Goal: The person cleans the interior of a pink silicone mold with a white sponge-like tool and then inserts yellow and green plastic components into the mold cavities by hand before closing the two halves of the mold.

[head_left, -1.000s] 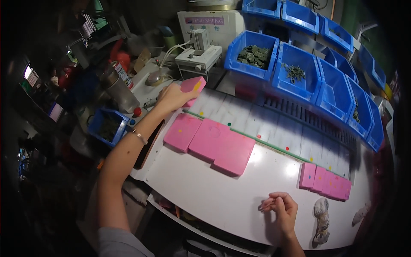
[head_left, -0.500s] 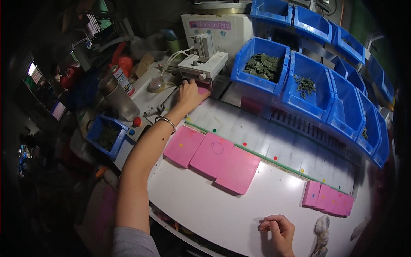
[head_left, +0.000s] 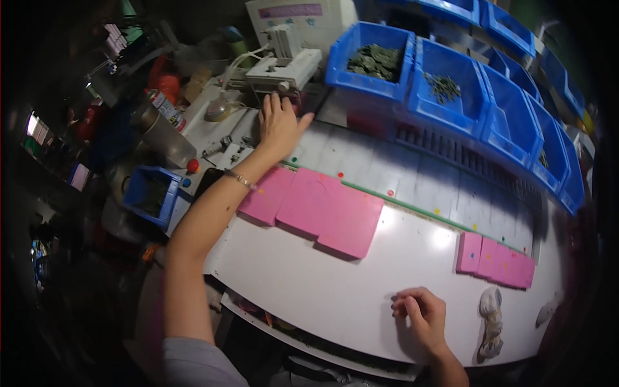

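My left hand point(head_left: 281, 128) reaches to the front of a small white press-like machine point(head_left: 284, 69), fingers stretched out and thumb spread to the right. Nothing shows in its grasp; a dark reddish-pink piece partly shows behind the fingertips, under the machine head. My right hand point(head_left: 424, 315) hovers near the front of the white table point(head_left: 309, 284), fingers loosely curled and apart, with nothing in them. Large pink blocks point(head_left: 348, 216) lie side by side to the right of my left forearm. Several smaller pink blocks point(head_left: 495, 259) stand in a row at the right.
Blue bins point(head_left: 373, 61) with dark green pieces rise at the back right. A pale slatted surface point(head_left: 380, 164) edged in green lies before them. A bundled white cloth item point(head_left: 491, 322) rests right of my right hand. Left stand a blue bin point(head_left: 151, 197), bottle point(head_left: 164, 138) and red button point(head_left: 193, 166).
My left hand has gone from curling over a pink piece at the machine to stretched, spread fingers. The whole view has shifted, the scene sitting higher. My right hand keeps its pose.
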